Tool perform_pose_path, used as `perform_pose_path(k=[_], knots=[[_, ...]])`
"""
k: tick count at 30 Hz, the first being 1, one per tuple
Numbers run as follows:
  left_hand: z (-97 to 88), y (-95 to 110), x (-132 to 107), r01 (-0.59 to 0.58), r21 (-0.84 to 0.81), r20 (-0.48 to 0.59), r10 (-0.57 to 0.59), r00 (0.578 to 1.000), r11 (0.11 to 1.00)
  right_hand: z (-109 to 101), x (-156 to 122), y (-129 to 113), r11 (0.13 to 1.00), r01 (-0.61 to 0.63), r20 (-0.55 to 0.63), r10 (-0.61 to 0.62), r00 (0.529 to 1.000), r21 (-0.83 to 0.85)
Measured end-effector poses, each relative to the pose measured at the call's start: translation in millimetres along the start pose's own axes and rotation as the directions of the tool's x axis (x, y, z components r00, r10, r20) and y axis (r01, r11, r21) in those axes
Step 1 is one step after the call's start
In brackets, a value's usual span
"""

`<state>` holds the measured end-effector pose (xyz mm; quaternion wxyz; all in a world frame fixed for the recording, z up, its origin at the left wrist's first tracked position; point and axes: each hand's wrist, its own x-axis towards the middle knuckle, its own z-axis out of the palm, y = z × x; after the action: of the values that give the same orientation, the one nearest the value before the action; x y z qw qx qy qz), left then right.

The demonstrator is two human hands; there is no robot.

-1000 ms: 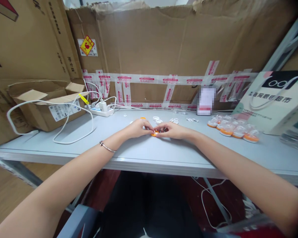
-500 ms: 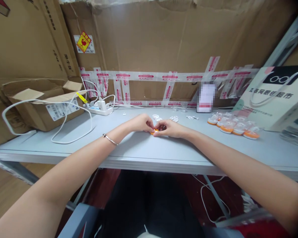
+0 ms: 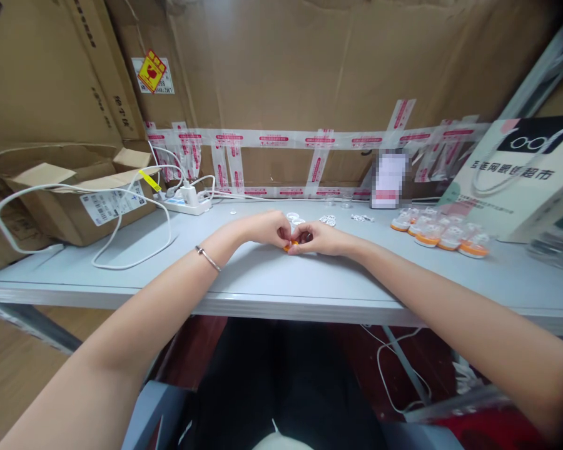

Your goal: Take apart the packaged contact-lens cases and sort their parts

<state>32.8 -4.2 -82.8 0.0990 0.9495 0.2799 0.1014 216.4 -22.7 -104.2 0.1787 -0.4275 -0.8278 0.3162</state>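
Observation:
My left hand (image 3: pixel 274 229) and my right hand (image 3: pixel 319 239) meet over the middle of the table, both closed with fingertips pinching a small orange piece (image 3: pixel 288 247). Most of that piece is hidden by the fingers, so its exact shape cannot be made out. Just behind the hands lie white rings (image 3: pixel 293 217). A little to their right are small white plastic parts (image 3: pixel 327 220), with another small cluster of white parts (image 3: pixel 362 218) further along. Several clear-topped pieces with orange and white bases (image 3: pixel 438 232) stand in a group at the right.
A phone (image 3: pixel 388 181) leans upright against the big carton (image 3: pixel 272 75) at the back. On the left are an open cardboard box (image 3: pixel 65 212), a looping white cable (image 3: pixel 107 267) and a power strip (image 3: pixel 187 203). A paper bag (image 3: pixel 511 181) stands at the right.
The view has shifted slightly. Both hands stay together around the orange piece, whose visible part is now smaller and looks tilted differently between the fingers.

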Motion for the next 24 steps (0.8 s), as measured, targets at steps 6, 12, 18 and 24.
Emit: perform_pose_path(k=[6, 12, 18, 24], knots=[[-8.5, -1.8, -5.6, 0.041, 0.087, -0.15, -0.027, 0.988, 0.995, 0.6, -1.7, -2.4, 1.0, -0.008, -0.028, 0.008, 1.0, 0.014], [-45.0, -42.8, -45.0, 0.432, 0.215, -0.209, -0.391, 0.896, 0.876, 0.8, -0.9, -0.2, 1.0, -0.016, -0.041, 0.017, 0.999, 0.025], [-35.9, -65.5, -45.5, 0.542, 0.358, -0.161, -0.521, 0.838, 0.761, -0.3, -1.6, -1.5, 1.0, -0.008, -0.043, 0.007, 0.999, -0.003], [-25.8, -58.3, -34.4, 0.533, 0.362, -0.156, -0.514, 0.844, 0.765, -0.6, -0.8, 0.5, 1.0, 0.011, -0.039, -0.011, 0.999, -0.005]])
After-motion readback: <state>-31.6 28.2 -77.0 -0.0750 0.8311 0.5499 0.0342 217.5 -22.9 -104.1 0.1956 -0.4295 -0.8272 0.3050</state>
